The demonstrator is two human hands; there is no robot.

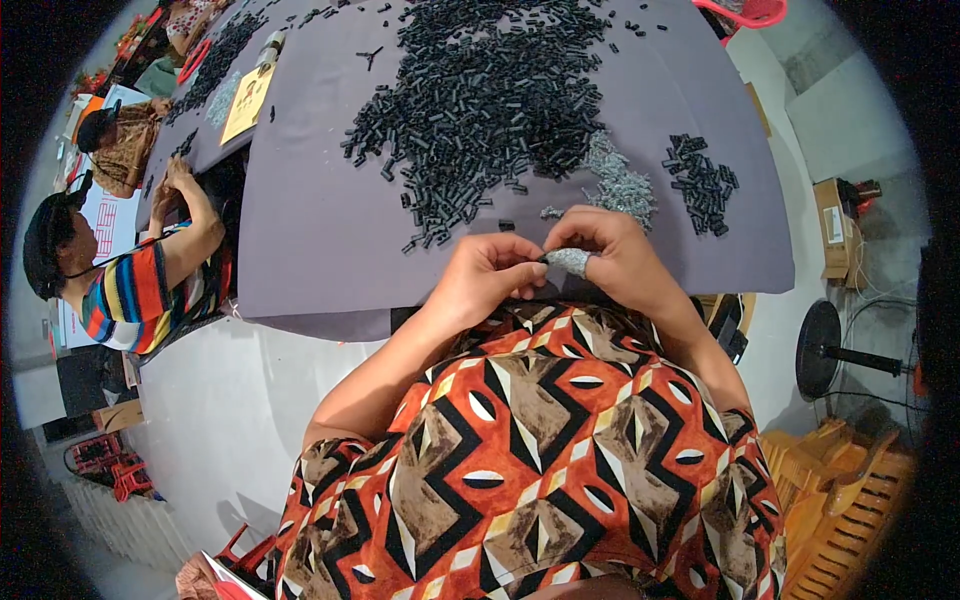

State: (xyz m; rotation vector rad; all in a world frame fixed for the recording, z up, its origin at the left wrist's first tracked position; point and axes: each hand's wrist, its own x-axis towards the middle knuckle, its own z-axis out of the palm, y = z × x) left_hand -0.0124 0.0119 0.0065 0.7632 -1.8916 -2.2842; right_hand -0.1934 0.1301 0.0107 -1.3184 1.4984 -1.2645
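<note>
The large black heap (490,110) spreads over the grey cloth (310,200), and on its near side the person's two hands meet. Between them sits a small black piece (543,260) — the left hand (482,274) has thumb and forefinger closed on it, so the piece lies right at those fingertips. The right hand (622,255) comes in from the other side, its tips bunched against or just beside the piece; whether they grip it too cannot be told. Neither hand is clearly nearer, and the meeting of the fingertips is likely what matters most. The piece's long axis is too hidden to read.

A crinkled silvery wrap (569,262) covers one digit of the right hand. The heap's pieces are short, tube-like and dark, with a faint plastic-looking sheen. Against its near right edge rests a silver pile (622,186) of fine, bright, metallic-looking bits. Right of the heap, and apart from it, lies a smaller black cluster (702,185) — seemingly the same stubby shapes.
</note>
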